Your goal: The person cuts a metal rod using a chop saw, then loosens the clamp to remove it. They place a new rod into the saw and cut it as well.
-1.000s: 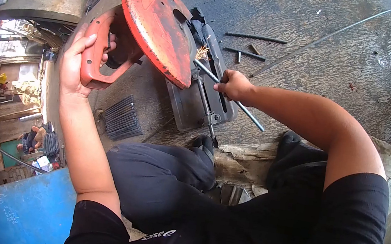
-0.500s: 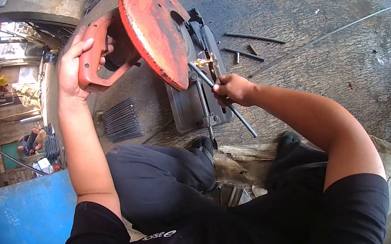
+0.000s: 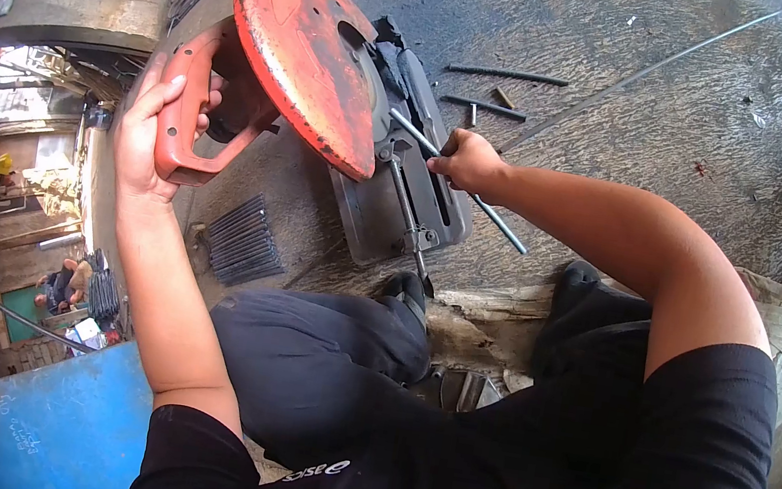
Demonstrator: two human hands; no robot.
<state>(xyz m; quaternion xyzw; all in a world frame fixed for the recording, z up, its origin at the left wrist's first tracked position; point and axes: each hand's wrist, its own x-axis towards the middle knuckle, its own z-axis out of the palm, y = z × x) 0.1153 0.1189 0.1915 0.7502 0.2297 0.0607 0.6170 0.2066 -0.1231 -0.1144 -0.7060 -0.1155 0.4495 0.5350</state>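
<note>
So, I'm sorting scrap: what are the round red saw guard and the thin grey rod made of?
The round red saw guard: likely painted sheet metal; its red coat looks chipped and dull. The thin grey rod in the right hand: probably bare steel, straight, with a faint sheen.

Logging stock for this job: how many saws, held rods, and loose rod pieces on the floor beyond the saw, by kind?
Chop saw: 1
Rod in right hand: 1
Long loose rods: 2
Short stubs: 2
Total: 6
</note>
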